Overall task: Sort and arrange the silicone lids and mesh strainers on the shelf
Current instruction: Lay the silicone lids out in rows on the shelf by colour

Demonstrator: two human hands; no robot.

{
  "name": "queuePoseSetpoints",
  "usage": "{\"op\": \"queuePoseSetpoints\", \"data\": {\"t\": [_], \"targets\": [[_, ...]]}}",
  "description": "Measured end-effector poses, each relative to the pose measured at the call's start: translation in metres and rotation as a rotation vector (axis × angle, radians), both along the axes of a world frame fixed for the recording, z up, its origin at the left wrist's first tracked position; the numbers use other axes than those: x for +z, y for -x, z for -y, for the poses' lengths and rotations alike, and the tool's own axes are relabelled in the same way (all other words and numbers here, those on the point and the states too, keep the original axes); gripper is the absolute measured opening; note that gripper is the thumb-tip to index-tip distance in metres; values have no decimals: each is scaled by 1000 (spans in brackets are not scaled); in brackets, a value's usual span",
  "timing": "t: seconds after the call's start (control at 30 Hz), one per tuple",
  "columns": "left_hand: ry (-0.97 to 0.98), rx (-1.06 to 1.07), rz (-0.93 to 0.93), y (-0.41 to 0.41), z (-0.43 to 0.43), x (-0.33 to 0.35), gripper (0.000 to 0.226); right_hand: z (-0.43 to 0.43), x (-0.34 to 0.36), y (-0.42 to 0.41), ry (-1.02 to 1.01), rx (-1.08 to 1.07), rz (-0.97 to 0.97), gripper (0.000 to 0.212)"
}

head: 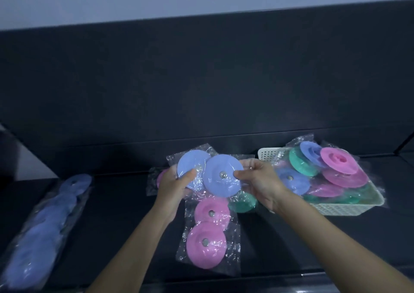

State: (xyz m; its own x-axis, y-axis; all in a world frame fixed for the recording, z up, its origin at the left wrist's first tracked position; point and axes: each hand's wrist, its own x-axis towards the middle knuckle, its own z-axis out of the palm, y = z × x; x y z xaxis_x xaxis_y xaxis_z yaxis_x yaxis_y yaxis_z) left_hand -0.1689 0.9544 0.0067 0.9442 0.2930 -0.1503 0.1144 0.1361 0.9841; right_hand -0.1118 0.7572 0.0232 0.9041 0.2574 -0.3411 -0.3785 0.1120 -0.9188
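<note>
Holding bagged blue lids over dark shelf point(116, 203): left hand point(173, 186) clamped on far-left blue lid point(192, 168), right hand point(259, 180) pinching larger blue lid point(223, 176) at right edge. Two pink lids point(207, 241) lie near, green lid point(243, 202) beside. White basket point(331, 209) right, full of mixed lids. Blue stack point(44, 223) far left.
</note>
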Motion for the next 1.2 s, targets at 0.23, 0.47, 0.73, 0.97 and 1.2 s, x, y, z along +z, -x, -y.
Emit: {"op": "queuePoseSetpoints", "data": {"t": [0.23,0.47,0.73,0.97,1.2], "targets": [[-18,-72,-25,18,-41,-6,32,-46,-1,19,66,92,56,19],[-119,-20,-29,35,-83,-26,33,-89,-17,32,264,125,163,20],[-115,101,-104,58,-139,-39,38,-143,-37,39,433,255,304,21],[-37,166,-129,70,-179,-44,40,-190,-51,41,590,273,368,18],[-115,304,-217,68,-221,-55,33,-234,-59,46,558,296,364,43]]}}
